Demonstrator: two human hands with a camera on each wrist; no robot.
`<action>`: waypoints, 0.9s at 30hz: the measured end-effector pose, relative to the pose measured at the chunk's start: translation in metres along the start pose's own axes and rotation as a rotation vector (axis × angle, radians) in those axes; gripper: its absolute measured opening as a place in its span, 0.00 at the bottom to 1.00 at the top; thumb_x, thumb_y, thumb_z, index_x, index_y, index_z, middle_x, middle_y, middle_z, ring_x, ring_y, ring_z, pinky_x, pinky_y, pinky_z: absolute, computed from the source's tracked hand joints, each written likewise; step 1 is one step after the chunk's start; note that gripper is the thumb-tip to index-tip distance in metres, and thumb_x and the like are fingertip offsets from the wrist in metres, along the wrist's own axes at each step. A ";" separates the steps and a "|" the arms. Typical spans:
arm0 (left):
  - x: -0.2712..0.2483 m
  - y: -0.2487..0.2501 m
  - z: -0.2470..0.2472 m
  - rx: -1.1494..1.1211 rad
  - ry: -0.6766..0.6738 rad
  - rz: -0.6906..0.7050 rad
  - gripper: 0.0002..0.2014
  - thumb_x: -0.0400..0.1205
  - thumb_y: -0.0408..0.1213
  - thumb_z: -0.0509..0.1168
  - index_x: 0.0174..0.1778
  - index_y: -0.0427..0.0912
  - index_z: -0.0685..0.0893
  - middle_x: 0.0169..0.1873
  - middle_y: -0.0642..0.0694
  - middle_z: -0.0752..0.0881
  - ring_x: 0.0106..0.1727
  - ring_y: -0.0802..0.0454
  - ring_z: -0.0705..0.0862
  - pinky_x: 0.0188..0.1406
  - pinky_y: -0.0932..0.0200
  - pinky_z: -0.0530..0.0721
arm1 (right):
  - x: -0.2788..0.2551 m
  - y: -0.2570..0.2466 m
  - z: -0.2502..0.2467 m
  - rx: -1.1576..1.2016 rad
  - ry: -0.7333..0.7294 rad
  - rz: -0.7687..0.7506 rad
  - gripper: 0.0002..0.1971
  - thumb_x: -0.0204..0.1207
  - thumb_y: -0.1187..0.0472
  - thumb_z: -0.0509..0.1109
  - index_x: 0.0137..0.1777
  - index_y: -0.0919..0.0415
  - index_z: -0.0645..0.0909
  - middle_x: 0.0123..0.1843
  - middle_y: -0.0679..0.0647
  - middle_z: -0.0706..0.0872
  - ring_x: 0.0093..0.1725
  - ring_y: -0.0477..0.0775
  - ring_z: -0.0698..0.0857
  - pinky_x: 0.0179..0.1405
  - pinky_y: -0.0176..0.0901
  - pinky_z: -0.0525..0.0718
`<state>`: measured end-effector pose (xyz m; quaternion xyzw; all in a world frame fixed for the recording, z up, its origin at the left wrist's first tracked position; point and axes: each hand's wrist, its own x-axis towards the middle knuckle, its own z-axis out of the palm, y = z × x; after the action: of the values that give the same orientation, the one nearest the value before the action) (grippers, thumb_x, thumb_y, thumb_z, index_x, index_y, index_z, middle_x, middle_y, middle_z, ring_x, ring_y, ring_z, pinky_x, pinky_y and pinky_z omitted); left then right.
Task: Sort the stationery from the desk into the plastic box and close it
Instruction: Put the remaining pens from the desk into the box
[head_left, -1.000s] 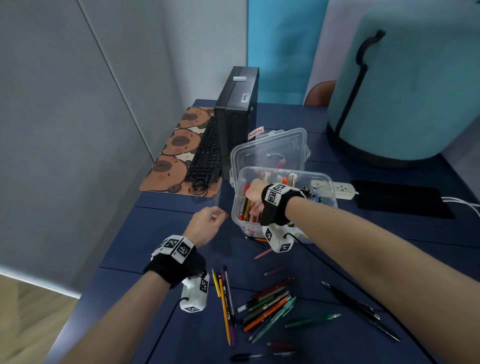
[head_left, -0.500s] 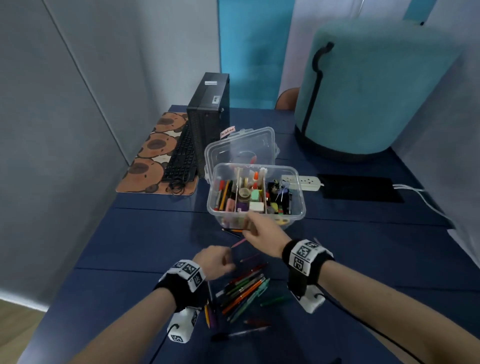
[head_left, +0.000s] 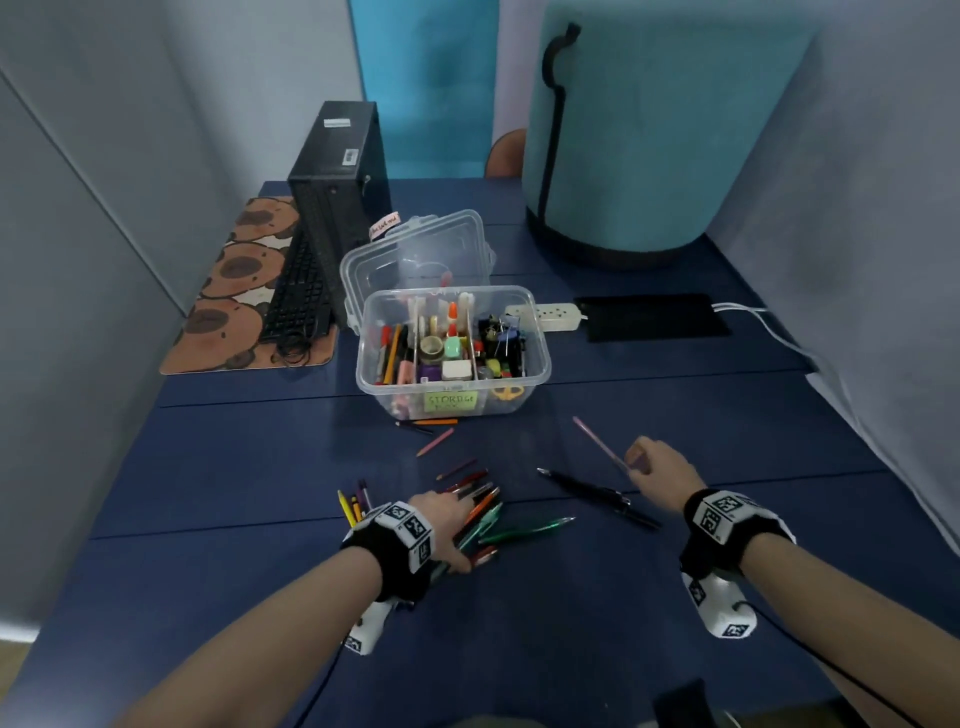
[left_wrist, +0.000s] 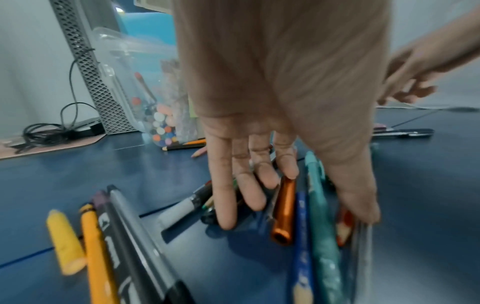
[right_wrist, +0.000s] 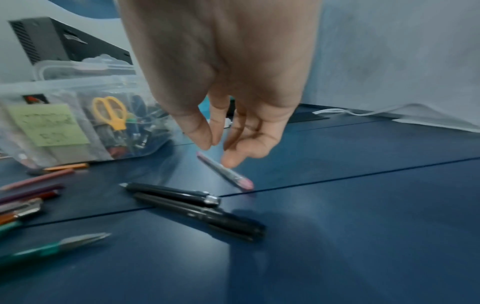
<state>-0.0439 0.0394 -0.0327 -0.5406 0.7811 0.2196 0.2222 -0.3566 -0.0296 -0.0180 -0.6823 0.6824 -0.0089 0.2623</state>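
While the box stands open mid-desk, the left hand spreads straight fingers over the pens; the right hand, loosely curled, reaches a pink pencil. Light, stiff, rolling: pinch mid-shaft.

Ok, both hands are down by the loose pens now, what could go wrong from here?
1. The left hand lies open over a loose pile of pens; scooping that many could let some slip or roll away.
2. The right hand hovers at the pink pencil without a pinch; a nudge might roll it away.
3. The plastic box looks well filled; pens left sticking up could stop the lid closing.
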 end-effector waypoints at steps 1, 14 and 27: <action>0.002 -0.002 -0.002 -0.001 0.005 -0.004 0.35 0.73 0.59 0.72 0.67 0.39 0.71 0.63 0.39 0.79 0.61 0.36 0.80 0.55 0.45 0.80 | -0.002 0.009 -0.002 -0.009 -0.001 0.035 0.04 0.77 0.58 0.68 0.48 0.50 0.74 0.55 0.55 0.80 0.53 0.57 0.82 0.52 0.47 0.79; 0.016 -0.039 -0.015 -0.012 0.087 -0.064 0.23 0.77 0.52 0.70 0.60 0.41 0.74 0.61 0.42 0.78 0.61 0.41 0.80 0.56 0.46 0.81 | -0.017 0.004 0.042 -0.121 -0.046 -0.031 0.22 0.71 0.52 0.75 0.56 0.51 0.66 0.59 0.50 0.69 0.50 0.56 0.80 0.45 0.48 0.80; 0.022 0.016 -0.016 -0.091 0.241 0.141 0.18 0.80 0.49 0.66 0.59 0.42 0.75 0.59 0.43 0.76 0.59 0.43 0.79 0.52 0.52 0.75 | 0.022 -0.027 0.034 -0.322 -0.273 -0.203 0.19 0.77 0.52 0.69 0.61 0.62 0.71 0.63 0.59 0.76 0.64 0.60 0.77 0.58 0.47 0.75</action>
<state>-0.0681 0.0188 -0.0310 -0.5165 0.8273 0.2033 0.0859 -0.3174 -0.0403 -0.0452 -0.7752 0.5612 0.1662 0.2375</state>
